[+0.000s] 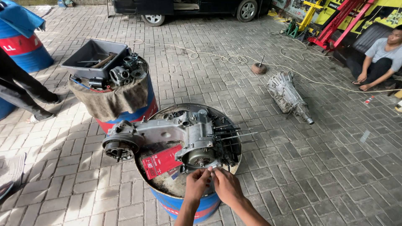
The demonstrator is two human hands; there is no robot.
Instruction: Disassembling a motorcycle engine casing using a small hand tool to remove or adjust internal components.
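1. A paved brick floor [301, 167] in an open workshop yard; an upturned blue drum [188, 205] serves as the surface.
2. One grey engine casing [167, 134] lies on the drum top, its long axis running left to right, wheel hub end overhanging left, four studs pointing right.
3. One red box [161, 161] lies under it.
4. Left hand [197, 184] and right hand [226, 186] meet at the casing's near edge, fingertips pinching a small pale part too small to identify.
5. A second drum [125, 113] carries one grey tray [94, 52]; one gearbox [289, 96] lies on the floor.

Engine case [167, 134] lay on drum [184, 196]; box [161, 161] under it; tray [94, 54] on drum behind-left; gearbox [288, 95] on floor right.
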